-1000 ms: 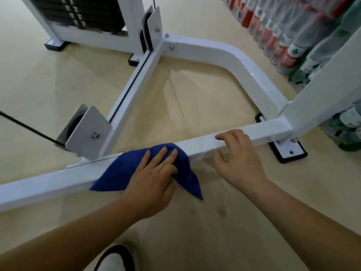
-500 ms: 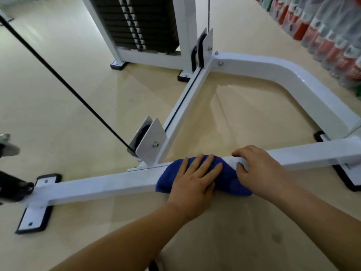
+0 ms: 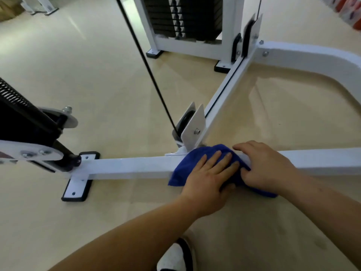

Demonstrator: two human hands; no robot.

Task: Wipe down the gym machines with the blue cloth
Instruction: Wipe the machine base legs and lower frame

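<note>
The blue cloth (image 3: pixel 181 173) lay draped over the white base bar (image 3: pixel 129 167), just below the middle of the view at about 5 o'clock. The left hand (image 3: pixel 207 184) pressed flat on it with fingers straight and slightly spread. The right hand (image 3: pixel 267 169), touching the left at its 3 o'clock, had its fingers curled over the bar's far edge and its thumb against the cloth.

The likeliest trouble was the pulley bracket (image 3: pixel 193 124) at the cloth's 12 o'clock. The cloth touched its foot, and a push toward 9 o'clock could have snagged the bunched fabric on that plate or brought fingertips near the black cable (image 3: pixel 148 75). The cloth's near edge hung toward the floor (image 3: pixel 97 85) (whether it touched could not be told), so it might have dragged up grit and smeared it along the paint.

The cloth's long axis ran with the bar, roughly 9 to 3 o'clock, and its right end sagged toward 4.
</note>
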